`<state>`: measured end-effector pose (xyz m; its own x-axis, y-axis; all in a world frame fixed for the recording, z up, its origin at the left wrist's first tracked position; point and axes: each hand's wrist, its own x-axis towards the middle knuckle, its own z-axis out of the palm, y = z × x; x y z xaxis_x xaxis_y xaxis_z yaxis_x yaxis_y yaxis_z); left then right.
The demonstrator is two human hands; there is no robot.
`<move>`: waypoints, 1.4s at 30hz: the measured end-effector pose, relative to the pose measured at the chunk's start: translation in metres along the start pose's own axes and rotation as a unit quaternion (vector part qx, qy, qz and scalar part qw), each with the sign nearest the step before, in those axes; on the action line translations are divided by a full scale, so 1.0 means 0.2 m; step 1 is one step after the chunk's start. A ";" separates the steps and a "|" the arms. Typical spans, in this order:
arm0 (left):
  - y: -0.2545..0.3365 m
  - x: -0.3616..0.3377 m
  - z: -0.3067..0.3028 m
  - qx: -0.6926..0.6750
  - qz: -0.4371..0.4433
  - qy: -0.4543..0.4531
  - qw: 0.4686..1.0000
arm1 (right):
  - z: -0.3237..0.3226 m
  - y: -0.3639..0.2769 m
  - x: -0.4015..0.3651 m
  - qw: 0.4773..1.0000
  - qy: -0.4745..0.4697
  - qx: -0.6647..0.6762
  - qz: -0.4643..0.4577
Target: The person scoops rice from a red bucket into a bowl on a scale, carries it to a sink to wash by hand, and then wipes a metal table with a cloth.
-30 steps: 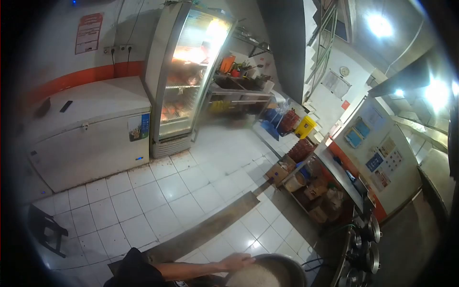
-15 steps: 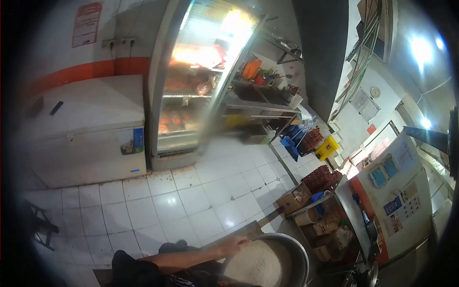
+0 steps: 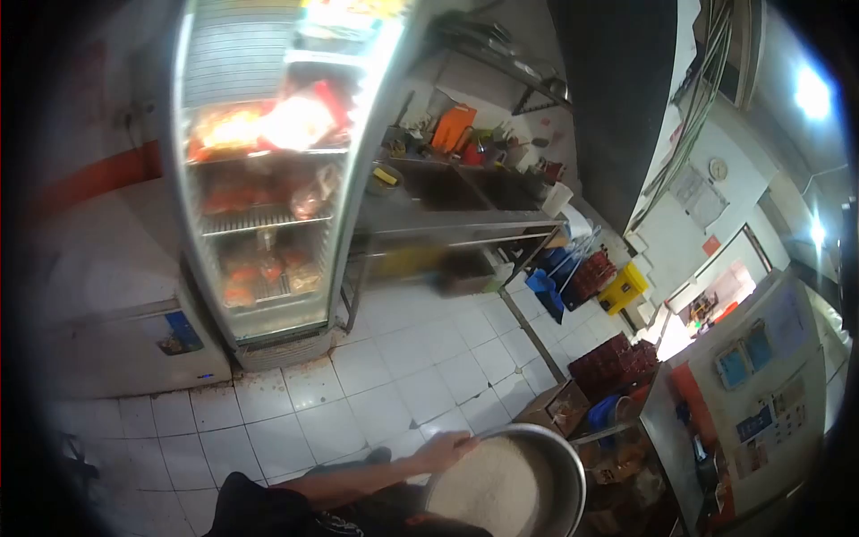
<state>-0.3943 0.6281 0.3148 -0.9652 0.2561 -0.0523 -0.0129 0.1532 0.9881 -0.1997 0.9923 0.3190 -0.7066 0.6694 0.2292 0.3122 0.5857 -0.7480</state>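
A large round metal pot (image 3: pixel 574 474) is at the bottom of the view, holding a white grainy mass (image 3: pixel 492 483) that looks like rice. My left hand (image 3: pixel 447 450) is closed on the pot's left rim, its forearm stretched across from the dark sleeve at the lower left. A small patch of my right hand (image 3: pixel 431 519) shows low by the near side of the pot. Its fingers are hidden, so its grip cannot be made out. Beneath the pot, white floor tiles show to the left.
A lit upright fridge (image 3: pixel 282 336) with bagged food stands ahead left, beside a white chest freezer (image 3: pixel 116 349). Behind is a metal sink counter (image 3: pixel 456 231). Red crates (image 3: pixel 608 360), a cardboard box (image 3: pixel 553 407) and a steel worktable (image 3: pixel 671 421) stand on the right.
The view has swung right and come nearer the fridge, which now sits further left in the frame. My left hand stays on the rim, and the pot keeps nearly the same place in view.
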 end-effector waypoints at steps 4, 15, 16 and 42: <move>0.06 0.46 -0.13 -0.005 -0.020 0.042 0.999 | 0.35 -0.14 0.53 0.999 -0.035 0.003 -0.025; -0.03 1.58 -0.45 -0.048 -0.070 0.084 0.993 | 1.23 -0.56 1.60 0.993 -0.063 -0.001 -0.101; -0.03 1.70 -0.49 -0.032 -0.061 0.079 0.994 | 1.30 -0.60 1.68 0.993 -0.061 -0.001 -0.105; 0.00 4.09 -1.44 -0.099 -0.121 0.265 0.952 | 3.61 -2.03 3.91 0.964 -0.216 -0.001 -0.154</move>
<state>-1.2592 0.5623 0.3143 -0.9232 -0.2887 -0.2535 -0.2503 -0.0487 0.9669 -1.3376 0.9483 0.3531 -0.9644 0.2104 0.1599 0.0452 0.7276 -0.6845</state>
